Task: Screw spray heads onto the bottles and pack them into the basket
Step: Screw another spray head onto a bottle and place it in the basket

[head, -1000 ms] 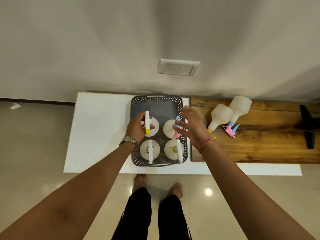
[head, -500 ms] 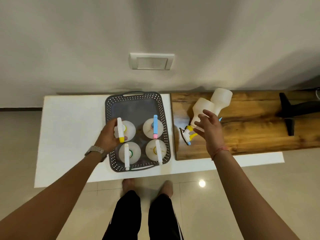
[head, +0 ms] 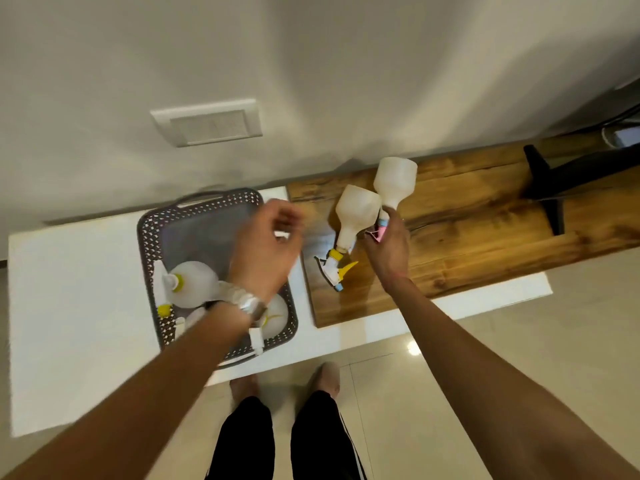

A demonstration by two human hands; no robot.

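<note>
White bottles on the wooden table (head: 485,216) are next: right hand (head: 388,247) has swung off the basket (head: 152,237) and now grasps the pink-headed bottle (head: 394,181) at its neck, base toward the wall, long axis flat. Left hand (head: 266,244), blurred, has let go and hangs loose, holding nothing. Yellow-headed bottle (head: 356,211) lies alongside.

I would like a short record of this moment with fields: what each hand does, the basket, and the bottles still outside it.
left hand: left hand is above the basket, blurred, fingers loosely curled, holding nothing
right hand: right hand grips the neck of the pink-headed bottle
basket: grey basket on the white table, with several bottles standing in its near part, partly hidden by the left arm
outside basket: yellow-headed bottle lies on the wooden board
</note>
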